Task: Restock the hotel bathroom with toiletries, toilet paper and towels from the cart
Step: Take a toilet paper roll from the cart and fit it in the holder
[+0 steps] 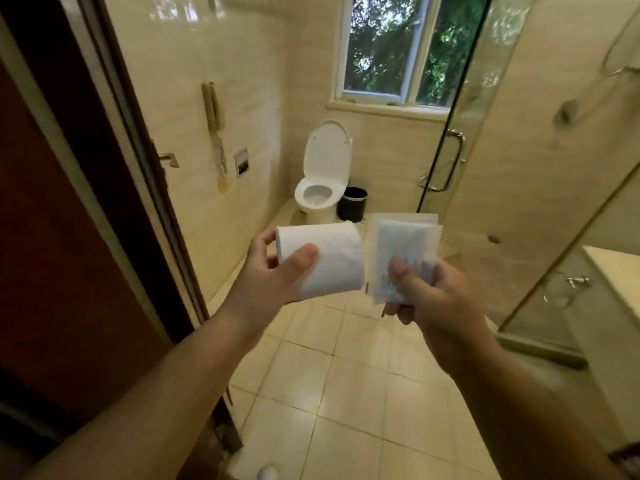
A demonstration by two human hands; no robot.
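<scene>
At the bathroom doorway, above the tiled floor [346,393], 2 bare arms reach forward side by side. The left hand [277,268] grips a toilet paper roll [332,258] lying on its side, with the thumb curled over the near face and the fingers wrapped round its left end. The roll is plain white, full and unwrapped, with a loose edge showing along its top. Just beside it, the right hand [436,296] pinches a thin stack of packets [398,247] by the lower edge, thumb pressed on the front, fingers curled behind. These are flat, upright, white and translucent, with faint bluish contents low down; at least 2 layers show at the top, though the exact count is unclear. Whether roll and packets touch cannot be told. Beyond, a toilet [320,178] with its lid raised stands under the window [391,46], a black bin [352,204] just beside it.
</scene>
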